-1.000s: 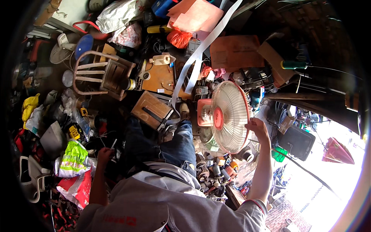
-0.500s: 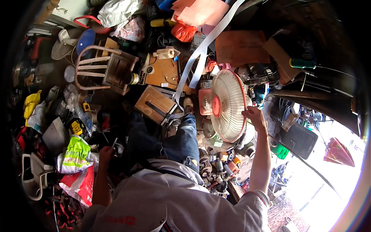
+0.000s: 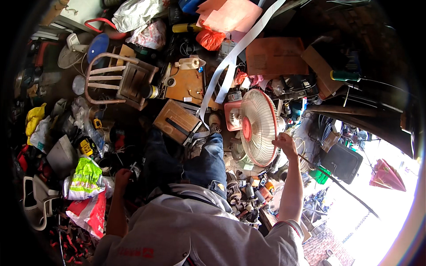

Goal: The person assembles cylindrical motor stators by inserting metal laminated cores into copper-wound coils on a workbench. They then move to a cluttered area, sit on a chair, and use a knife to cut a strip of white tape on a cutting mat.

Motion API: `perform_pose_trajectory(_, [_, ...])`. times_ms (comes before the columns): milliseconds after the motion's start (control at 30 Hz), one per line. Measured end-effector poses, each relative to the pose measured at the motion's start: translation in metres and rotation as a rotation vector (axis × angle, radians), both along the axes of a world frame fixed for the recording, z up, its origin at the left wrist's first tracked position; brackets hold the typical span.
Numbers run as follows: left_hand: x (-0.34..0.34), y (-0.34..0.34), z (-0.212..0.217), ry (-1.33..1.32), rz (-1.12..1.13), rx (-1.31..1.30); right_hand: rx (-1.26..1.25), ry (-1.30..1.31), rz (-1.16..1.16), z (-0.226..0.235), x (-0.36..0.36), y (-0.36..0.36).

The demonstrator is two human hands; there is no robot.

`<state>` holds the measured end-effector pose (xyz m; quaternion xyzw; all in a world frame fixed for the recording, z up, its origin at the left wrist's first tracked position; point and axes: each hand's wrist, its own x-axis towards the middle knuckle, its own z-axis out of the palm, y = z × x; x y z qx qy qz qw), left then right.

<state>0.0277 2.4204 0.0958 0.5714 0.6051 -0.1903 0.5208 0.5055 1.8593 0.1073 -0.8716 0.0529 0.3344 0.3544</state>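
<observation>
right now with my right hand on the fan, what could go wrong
The right hand is at the rim of the fan while the left hand is well away, so the fan might tip or swing if that hold slips. Jumbled parts lie close by, so a tipping fan could knock into them. The white strip hangs down near a shoe, so a foot might snag it.

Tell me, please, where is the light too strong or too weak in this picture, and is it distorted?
Head view: glare whitens the ground at right; head view: shadow dims the left hand, while the right hand at the fan is brighter; head view: fisheye distortion, with black corners.
</observation>
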Motion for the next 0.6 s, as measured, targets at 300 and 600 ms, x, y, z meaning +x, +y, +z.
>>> perform_pose_trajectory(300, [0.020, -0.008, 0.002, -0.043, -0.075, 0.002, -0.094, -0.034, 0.090, 0.004, -0.011, 0.000])
perform_pose_trajectory(600, [0.008, 0.000, -0.011, -0.078, 0.032, -0.024, 0.028, -0.044, -0.039, 0.011, 0.003, 0.029])
